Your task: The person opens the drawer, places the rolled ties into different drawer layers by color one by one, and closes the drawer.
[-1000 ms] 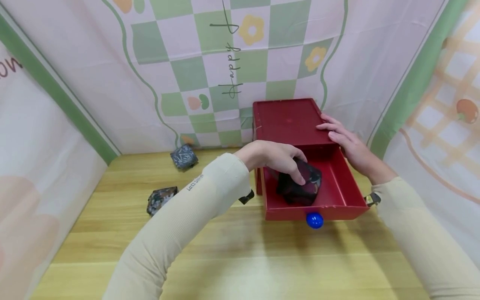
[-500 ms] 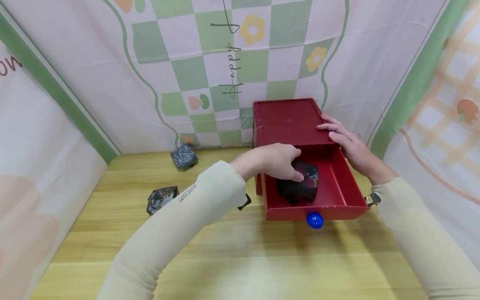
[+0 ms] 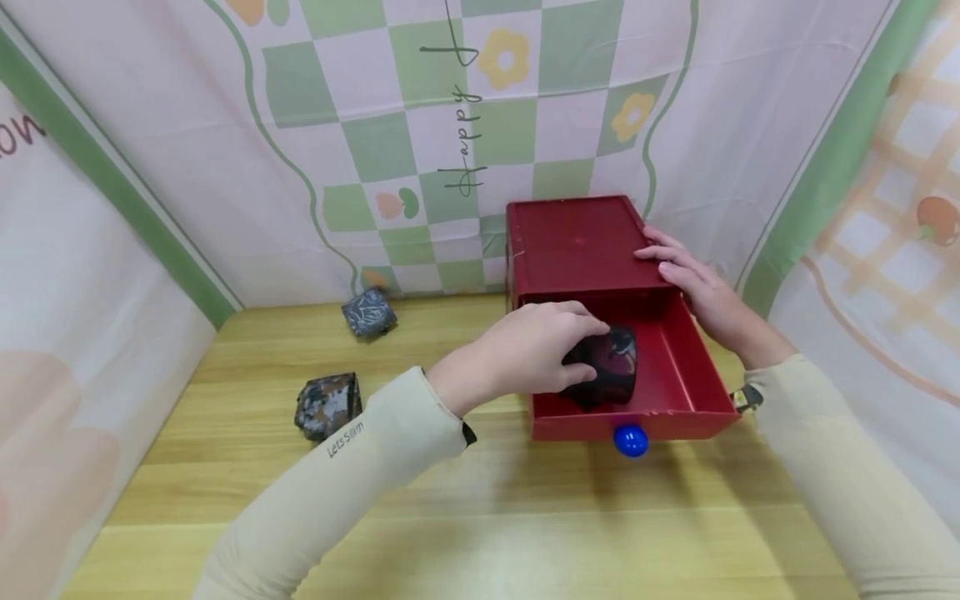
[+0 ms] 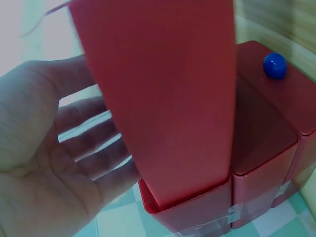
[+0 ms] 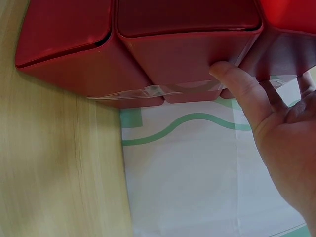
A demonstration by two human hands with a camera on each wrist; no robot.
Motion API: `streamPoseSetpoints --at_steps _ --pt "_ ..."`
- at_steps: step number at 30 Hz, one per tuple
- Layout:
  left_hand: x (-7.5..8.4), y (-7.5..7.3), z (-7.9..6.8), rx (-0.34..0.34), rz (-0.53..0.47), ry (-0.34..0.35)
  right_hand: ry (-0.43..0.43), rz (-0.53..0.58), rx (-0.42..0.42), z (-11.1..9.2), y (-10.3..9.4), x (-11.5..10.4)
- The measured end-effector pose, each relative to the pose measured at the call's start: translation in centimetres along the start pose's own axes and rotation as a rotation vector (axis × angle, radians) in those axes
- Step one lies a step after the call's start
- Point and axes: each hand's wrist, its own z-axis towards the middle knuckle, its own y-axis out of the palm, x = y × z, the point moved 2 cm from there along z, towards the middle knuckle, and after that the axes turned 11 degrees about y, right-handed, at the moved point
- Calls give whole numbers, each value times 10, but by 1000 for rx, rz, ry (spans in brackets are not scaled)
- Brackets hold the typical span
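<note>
A dark bundle of folded cloth (image 3: 621,367) with a faint red and grey pattern lies inside the pulled-out red drawer (image 3: 675,367). My left hand (image 3: 525,354) reaches over the drawer's left wall, thumb and fingertips right at the bundle's left end, which the hand partly hides. In the left wrist view its fingers are spread and loosely straight, their tips hidden behind the drawer wall (image 4: 168,94). My right hand (image 3: 705,296) rests on the upper right edge of the red drawer cabinet (image 3: 577,242); its thumb touches the side in the right wrist view.
A camouflage cloth bundle (image 3: 328,406) lies on the wooden table (image 3: 480,517) at left. Behind it is a smaller grey patterned bundle (image 3: 369,313). A blue knob (image 3: 631,440) sticks out from the drawer front. Printed fabric (image 3: 420,83) hangs behind the cabinet.
My left hand has loosened from the dark bundle and shifted left and slightly toward me, uncovering more of it. The bundle stays in the drawer. The right hand has not moved.
</note>
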Motion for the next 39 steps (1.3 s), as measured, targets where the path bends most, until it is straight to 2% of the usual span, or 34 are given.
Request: streamPoseSetpoints --at_steps 6,13,17,21,24,28,34,39 --pt "7 7 0 15 78 -47 0 -8 11 0 0 0" --pt "6 11 -2 3 86 -89 2 -17 9 3 2 1" --pt "5 13 -1 -40 90 -105 6 -7 -3 3 3 2" --pt "5 15 -1 -109 161 -92 4 7 -5 3 3 2" --pt "6 18 -1 -133 213 -83 3 11 1 2 1 3" --pt "6 23 -2 -85 225 -73 7 8 7 1 -1 2" --pt "1 30 -9 25 166 -58 4 14 11 1 -1 1" --pt "2 29 -11 50 142 -61 3 -1 10 0 -1 0"
